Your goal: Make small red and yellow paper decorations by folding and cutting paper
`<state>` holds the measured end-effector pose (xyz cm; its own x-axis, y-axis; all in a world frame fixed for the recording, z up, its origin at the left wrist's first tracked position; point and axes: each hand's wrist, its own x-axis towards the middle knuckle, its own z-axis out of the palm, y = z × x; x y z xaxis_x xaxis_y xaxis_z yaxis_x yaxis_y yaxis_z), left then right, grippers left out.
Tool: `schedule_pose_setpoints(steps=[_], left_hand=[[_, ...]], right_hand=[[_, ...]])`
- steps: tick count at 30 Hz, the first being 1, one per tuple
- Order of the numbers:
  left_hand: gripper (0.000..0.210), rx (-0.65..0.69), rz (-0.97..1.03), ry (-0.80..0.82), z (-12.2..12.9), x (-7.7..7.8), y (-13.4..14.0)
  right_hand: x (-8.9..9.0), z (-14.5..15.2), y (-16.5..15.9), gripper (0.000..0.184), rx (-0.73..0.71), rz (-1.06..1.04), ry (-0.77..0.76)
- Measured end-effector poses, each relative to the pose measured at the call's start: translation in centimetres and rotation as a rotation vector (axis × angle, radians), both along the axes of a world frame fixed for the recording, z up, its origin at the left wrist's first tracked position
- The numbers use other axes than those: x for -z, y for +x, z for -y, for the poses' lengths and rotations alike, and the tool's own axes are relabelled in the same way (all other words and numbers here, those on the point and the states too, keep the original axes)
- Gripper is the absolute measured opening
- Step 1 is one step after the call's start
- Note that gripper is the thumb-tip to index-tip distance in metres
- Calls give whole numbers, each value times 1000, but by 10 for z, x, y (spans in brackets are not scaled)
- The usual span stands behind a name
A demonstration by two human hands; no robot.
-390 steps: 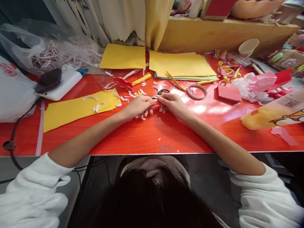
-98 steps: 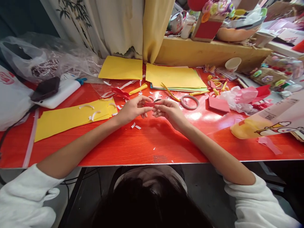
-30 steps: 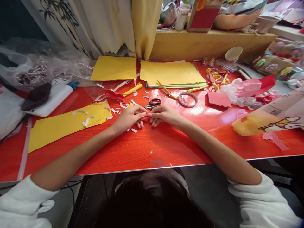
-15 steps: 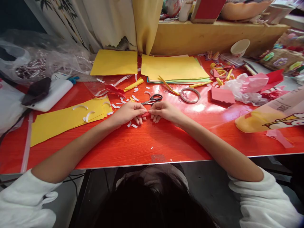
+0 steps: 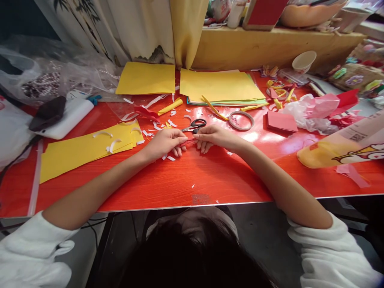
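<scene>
Between my two hands stretches a thin red strip (image 5: 190, 140), hard to tell from the red table behind it; it looks like paper. My left hand (image 5: 167, 143) pinches one end between thumb and forefinger, the other fingers curled below. The other end is in the pinch of my right hand (image 5: 212, 138). Black-handled scissors (image 5: 198, 125) lie just beyond my fingertips, their blades partly behind my left hand. White paper scraps (image 5: 156, 127) are scattered around my left hand. A roll of tape (image 5: 241, 121) lies to the right, past my right hand.
Yellow paper strips (image 5: 87, 150) lie at left, with yellow sheets (image 5: 220, 86) at the back. A stack of red paper squares (image 5: 281, 122) and a tilted drink cup (image 5: 318, 152) are at right. A phone-like white object (image 5: 67, 120) and plastic bags (image 5: 36, 76) fill the left side.
My hands have moved a little apart, the right one shifting rightward. More of the red strip now shows between them. The view has shifted slightly.
</scene>
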<state>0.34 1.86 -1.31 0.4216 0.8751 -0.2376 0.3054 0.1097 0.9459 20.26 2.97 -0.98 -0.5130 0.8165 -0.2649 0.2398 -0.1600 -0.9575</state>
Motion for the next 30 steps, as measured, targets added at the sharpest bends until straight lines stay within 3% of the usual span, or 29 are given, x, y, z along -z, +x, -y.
schedule_pose_setpoints(steps=[4, 12, 19, 23, 27, 30], left_hand=[[13, -9, -13, 0, 0, -2, 1], [10, -23, -12, 7, 1, 0, 3], [17, 50, 8, 0, -5, 3, -3], [18, 89, 10, -5, -6, 2, -4], [18, 24, 26, 0, -2, 2, 0], [22, -5, 38, 36, 1, 2, 2]], right_hand=[[2, 2, -5, 27, 70, 11, 51], [-2, 6, -16, 32, 206, 33, -30], [2, 4, -12, 27, 132, -5, 49], [5, 5, -13, 20, 217, -137, 44], [9, 8, -17, 16, 280, -334, -80], [9, 12, -19, 17, 271, -328, -100]])
